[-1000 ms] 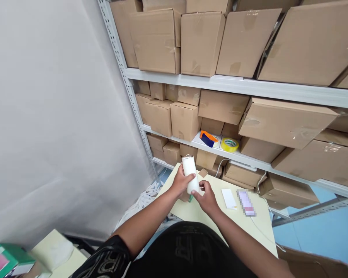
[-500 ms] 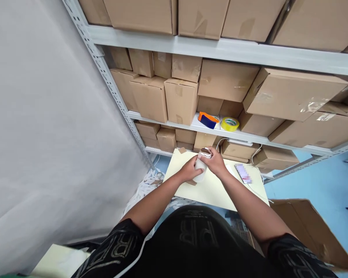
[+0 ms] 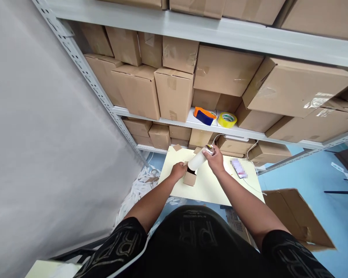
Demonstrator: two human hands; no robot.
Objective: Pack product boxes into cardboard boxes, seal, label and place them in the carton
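A white cylinder [image 3: 196, 161] with a shiny, dark-centred end is tilted over the table, and my right hand [image 3: 215, 158] is closed around its upper end. The cylinder's lower end is at the opening of a small cardboard box [image 3: 189, 179] on the table; I cannot tell how far inside it reaches. At the left side of that box, my left hand [image 3: 178, 170] has its fingers closed on the box's edge, its fingertips partly hidden.
A pale yellow table [image 3: 211, 189] carries a phone [image 3: 239, 168] with a white cable. Above, a shelf holds an orange-and-blue tape dispenser [image 3: 204, 116], a yellow tape roll [image 3: 227, 119] and several cartons. A large open carton [image 3: 298, 218] lies right; shredded white material [image 3: 133, 193] is left.
My left hand has let go of the white cylinder and moved left and down onto the small box. The cylinder, in my right hand, has tilted, its lower end now at the box's opening.
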